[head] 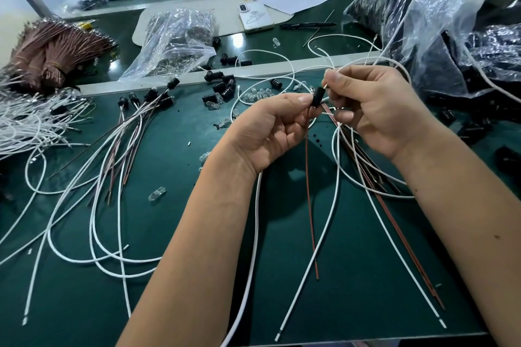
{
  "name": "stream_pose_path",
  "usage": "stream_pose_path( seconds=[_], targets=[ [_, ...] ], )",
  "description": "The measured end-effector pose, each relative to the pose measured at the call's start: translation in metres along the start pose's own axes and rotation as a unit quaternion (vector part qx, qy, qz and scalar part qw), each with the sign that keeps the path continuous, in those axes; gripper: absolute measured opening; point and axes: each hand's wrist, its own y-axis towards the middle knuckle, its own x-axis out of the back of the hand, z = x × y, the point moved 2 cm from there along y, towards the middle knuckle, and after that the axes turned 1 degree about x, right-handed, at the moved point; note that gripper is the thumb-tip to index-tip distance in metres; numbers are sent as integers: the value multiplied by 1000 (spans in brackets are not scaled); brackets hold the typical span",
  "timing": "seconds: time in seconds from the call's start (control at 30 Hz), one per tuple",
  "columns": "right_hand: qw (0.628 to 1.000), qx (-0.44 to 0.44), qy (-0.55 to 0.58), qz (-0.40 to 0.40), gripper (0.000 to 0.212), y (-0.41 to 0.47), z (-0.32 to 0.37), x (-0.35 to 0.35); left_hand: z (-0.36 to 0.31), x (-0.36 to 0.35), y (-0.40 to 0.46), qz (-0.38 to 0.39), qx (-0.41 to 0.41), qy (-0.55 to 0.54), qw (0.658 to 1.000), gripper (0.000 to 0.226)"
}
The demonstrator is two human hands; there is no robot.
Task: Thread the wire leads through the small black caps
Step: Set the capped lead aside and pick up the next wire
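Left hand (pixel 270 124) pinches one small black cap (pixel 316 97) between thumb and forefinger, held above the green mat (pixel 197 234) just right of centre frame. Right hand (pixel 375 104), at 3 o'clock of the cap, pinches a thin lead end (pixel 325 87) at the cap's upper mouth; its lower fingers are curled round further wires. A red wire (pixel 310 205) and a white wire (pixel 255 220) hang toward 6 o'clock from the left hand. Judgement: keep the cap steady and in line with the lead, grip the lead close to its tip so it does not buckle, feed slowly. Clear plastic bag (pixel 172 42) at 11 o'clock holds small glassy parts, exact kind unclear. Bags (pixel 439 45) at 2 o'clock hold dark pieces, probably more caps. Loose caps (pixel 222 90) lie at 12 o'clock of the left hand.
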Motion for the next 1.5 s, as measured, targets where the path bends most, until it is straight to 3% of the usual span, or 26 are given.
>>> stream_pose_path(
  seconds=[0.33,0.67,0.83,1.37,1.5],
  targets=[
    [1000,-4,-7,12,21,0,2,-1,2,-3,-3,19,-27,54,998,12],
    [999,2,-32,-23,11,0,5,3,3,-9,-3,49,-59,47,996,6],
    [999,-29,-14,24,21,-2,10,6,2,-7,-2,37,-68,55,995,10],
    [995,-13,-103,7,19,2,7,13,7,-3,3,-12,-127,125,984,13],
    [996,11,-93,17,26,0,7,8,5,-5,4,-11,-116,56,992,13]
  ],
)
